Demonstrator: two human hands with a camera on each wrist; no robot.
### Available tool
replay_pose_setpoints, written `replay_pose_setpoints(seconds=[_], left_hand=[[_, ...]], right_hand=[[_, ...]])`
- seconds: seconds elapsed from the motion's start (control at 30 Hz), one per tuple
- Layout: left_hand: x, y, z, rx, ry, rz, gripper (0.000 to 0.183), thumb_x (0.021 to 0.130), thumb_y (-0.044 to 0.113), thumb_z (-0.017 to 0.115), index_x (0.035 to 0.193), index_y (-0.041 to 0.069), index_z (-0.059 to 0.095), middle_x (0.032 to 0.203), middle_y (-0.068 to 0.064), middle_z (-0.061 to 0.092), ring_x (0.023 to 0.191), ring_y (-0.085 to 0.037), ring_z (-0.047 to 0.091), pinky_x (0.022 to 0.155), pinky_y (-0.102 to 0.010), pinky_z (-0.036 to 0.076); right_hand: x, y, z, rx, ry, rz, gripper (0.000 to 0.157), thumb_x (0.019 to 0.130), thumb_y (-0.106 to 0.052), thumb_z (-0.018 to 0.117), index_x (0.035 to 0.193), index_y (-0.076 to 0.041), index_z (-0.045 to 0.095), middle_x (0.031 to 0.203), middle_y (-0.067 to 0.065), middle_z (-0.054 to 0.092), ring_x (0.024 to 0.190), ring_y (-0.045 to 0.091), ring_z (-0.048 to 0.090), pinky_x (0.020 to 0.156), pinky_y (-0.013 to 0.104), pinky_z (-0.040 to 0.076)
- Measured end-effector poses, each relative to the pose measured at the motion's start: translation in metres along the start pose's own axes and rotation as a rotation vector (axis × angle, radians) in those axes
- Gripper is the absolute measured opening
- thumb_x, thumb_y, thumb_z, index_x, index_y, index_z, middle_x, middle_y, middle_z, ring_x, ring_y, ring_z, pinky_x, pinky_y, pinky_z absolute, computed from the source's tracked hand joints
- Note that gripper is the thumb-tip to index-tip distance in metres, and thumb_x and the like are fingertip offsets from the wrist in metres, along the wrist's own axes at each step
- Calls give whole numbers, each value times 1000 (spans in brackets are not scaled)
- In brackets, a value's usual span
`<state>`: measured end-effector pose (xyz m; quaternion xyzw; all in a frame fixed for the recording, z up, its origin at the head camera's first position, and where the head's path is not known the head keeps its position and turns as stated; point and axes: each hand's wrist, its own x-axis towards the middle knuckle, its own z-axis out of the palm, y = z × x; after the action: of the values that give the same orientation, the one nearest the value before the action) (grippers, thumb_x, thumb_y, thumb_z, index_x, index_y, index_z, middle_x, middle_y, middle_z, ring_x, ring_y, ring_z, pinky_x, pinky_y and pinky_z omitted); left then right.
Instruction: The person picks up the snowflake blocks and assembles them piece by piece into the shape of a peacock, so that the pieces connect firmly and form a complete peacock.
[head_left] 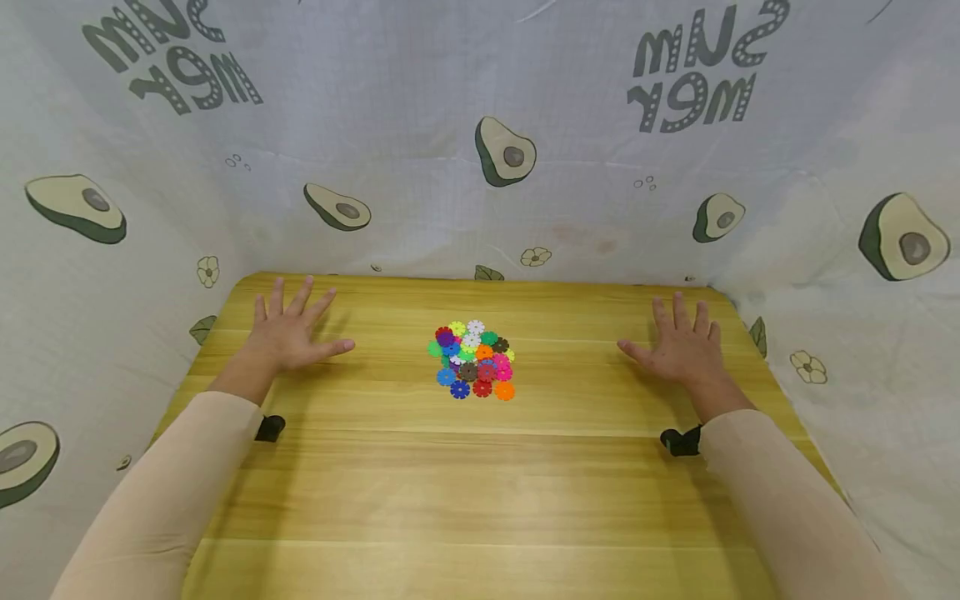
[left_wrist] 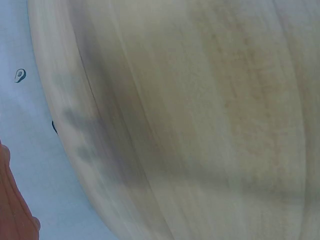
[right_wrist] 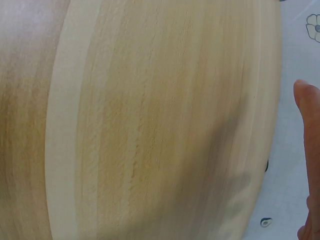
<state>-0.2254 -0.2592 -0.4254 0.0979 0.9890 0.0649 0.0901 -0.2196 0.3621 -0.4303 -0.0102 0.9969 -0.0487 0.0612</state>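
Observation:
A heap of small, notched plastic discs point(head_left: 486, 372) in many colours lies on the wooden table point(head_left: 480, 492), toward its far side. To the left of the heap is my left hand point(head_left: 288, 333), fingers spread and holding nothing. On the other side my right hand point(head_left: 681, 350) is likewise spread, its thumb pointing in toward the discs. Both hands are well apart from the heap. Only a strip of the left hand point(left_wrist: 15, 200) shows in the left wrist view, and part of the right hand point(right_wrist: 312, 145) at the edge of the right wrist view. Neither wrist view shows the discs.
A white curtain point(head_left: 420, 100) printed with avocados and lettering hangs behind the table and along both sides. Dark wrist mounts point(head_left: 681, 442) stick out at the sleeve cuffs. Shadows of the hands fall across the tabletop.

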Motion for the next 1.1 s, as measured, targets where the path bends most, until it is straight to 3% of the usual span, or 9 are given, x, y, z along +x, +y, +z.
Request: replay_pose_setpoints(seconds=[0.43,0.53,0.8,1.1], left_hand=[[0,3,0,-14,16,9,102,89,84,41,166,28,5,172,-17,-7,152,-56,-19,116,-80,-12],[-1,4,3,-27,26,20,101,89,83,43,166,27,6,172,-19,-4,152,-57,-17,117,-80,-10],[-1,20,18,-106,84,93,98,91,78,50,165,23,18,170,-21,14,152,-57,8,122,-75,6],[-1,50,36,-188,98,148,93,92,76,51,162,21,28,152,-22,40,134,-48,39,113,-69,36]], right_hand=[[1,-4,-4,18,34,-9,109,93,-82,37,164,-6,4,167,33,-6,148,65,-11,116,82,1],[1,-11,-6,27,39,-29,106,95,-80,36,164,-6,6,166,36,2,148,65,-5,116,82,5],[-4,-46,-11,89,98,-96,90,102,-66,40,161,-1,18,157,37,29,143,61,24,118,74,23],[-9,-86,-4,196,60,-122,81,104,-60,43,161,-5,24,158,33,33,145,56,28,119,71,25]])
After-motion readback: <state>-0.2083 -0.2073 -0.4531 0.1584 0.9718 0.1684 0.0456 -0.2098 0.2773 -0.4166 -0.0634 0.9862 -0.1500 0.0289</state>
